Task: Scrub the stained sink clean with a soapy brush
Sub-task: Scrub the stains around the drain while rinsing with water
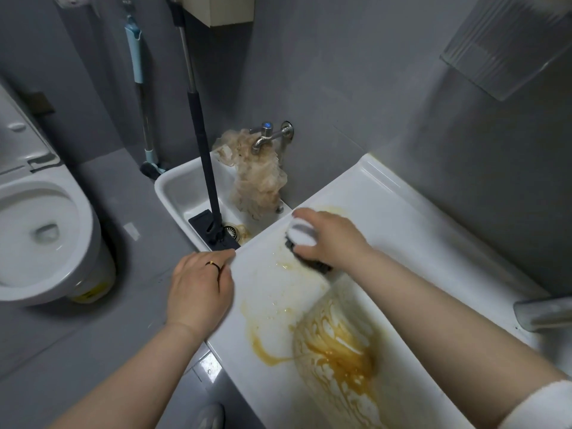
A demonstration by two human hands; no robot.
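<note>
White ceramic streaked with yellow-brown: the sink (418, 218) carries a thick swirled stain (337, 351) pooled in the near part of its basin, with thinner smears and drips trailing up its left slope toward the sink's far left corner. At that far left corner the right hand (331, 239) curls over the brush (301, 235), fingers and thumb wrapped round its white back, and its dark bristles press down on the sink's surface. The left hand (198, 289) rests on the sink's left rim, fingers straight and lying close together, gripping nothing; it seems to brace the body. A dark ring (213, 265) sits on one finger. Judging from this, the scrubbing step is under way but early: the patch around the brush looks paler, while the heavy pool nearer in the sink looks untouched. No suds show clearly, so whether the brush is soapy cannot be told. The next move likely calls for drawing the brush back along the sink's left slope into the thick stain, with firm downward pressure and short overlapping strokes, and the left hand staying planted for balance. Beyond the sink's far left end sits a lower mop basin (176, 187) with a black-handled mop (204, 144) standing in it, a wall tap (269, 134) and a crumpled stained bag (257, 181) draped under it. Well left of the sink stands a toilet (40, 230).
</note>
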